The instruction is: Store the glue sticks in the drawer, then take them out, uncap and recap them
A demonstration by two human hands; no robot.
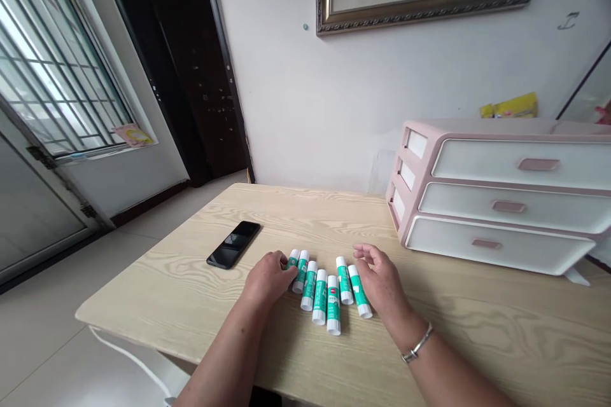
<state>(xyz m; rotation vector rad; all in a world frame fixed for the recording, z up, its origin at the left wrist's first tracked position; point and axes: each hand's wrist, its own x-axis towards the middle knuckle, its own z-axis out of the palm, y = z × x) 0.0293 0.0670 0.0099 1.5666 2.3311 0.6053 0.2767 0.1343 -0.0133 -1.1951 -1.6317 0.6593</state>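
Several green glue sticks (320, 297) with white caps and bases lie side by side on the wooden table, in a rough V shape. At the left end of the row, my left hand (270, 276) is closed with its thumb and curled fingers around the outermost glue stick (293, 258), partly covering it. My right hand (379, 280) rests at the other end, beside the rightmost glue stick (359, 292). Its fingers are stretched out and apart, with the thumb side close to that stick; whether they touch is unclear. A metal bracelet (417, 343) circles my right wrist.
A black phone (233, 244) lies left of my left hand. The pink and white drawer unit (506, 191) stands at the table's back right, with a yellow packet (513, 106) on top. Behind the table (157, 292) is a wall with a framed picture (429, 16).
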